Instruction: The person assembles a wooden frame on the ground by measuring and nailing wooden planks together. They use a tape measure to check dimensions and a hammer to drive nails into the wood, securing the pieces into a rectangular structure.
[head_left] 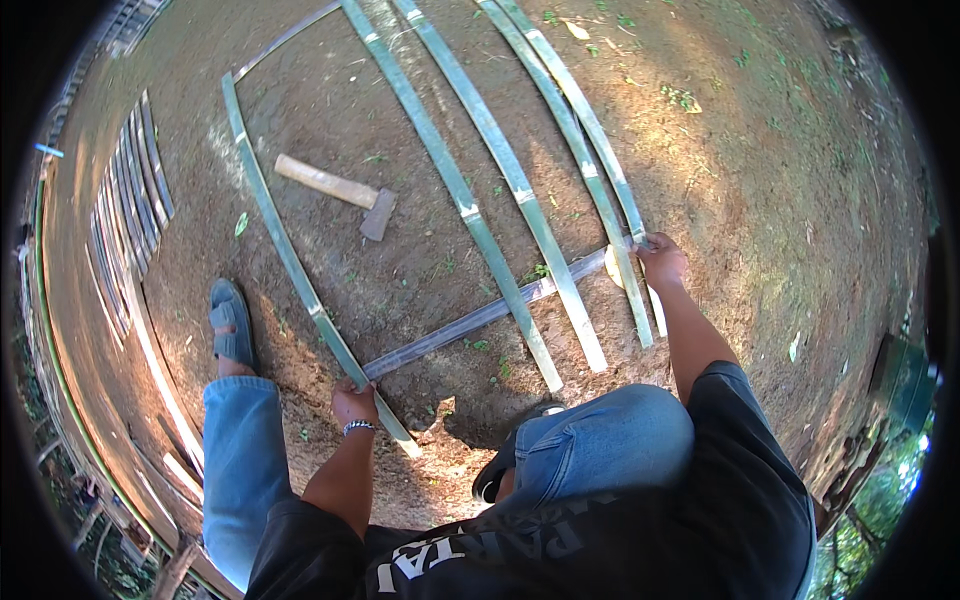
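Note:
Long green bamboo strips lie lengthwise on the ground, resting across a greyish bamboo crosspiece [455,332]. My left hand [353,400] is closed around the leftmost strip [316,310] where it meets the crosspiece's left end. With the fingers of my right hand [664,262] I pinch the rightmost strip [606,140] by the crosspiece's right end. Close beside it lies another strip [590,170], crossing over a pale yellowish round thing [614,268] that is partly hidden. Two more strips, a middle one [440,170] and its neighbour [500,150], run between my hands.
A wooden-handled hatchet [335,186] lies on the soil between the strips. Several darker slats [130,200] are laid out at the left. Another crosspiece [285,42] spans the far end. My sandalled left foot [232,325] stands outside the leftmost strip. A dark green object [905,383] is at far right.

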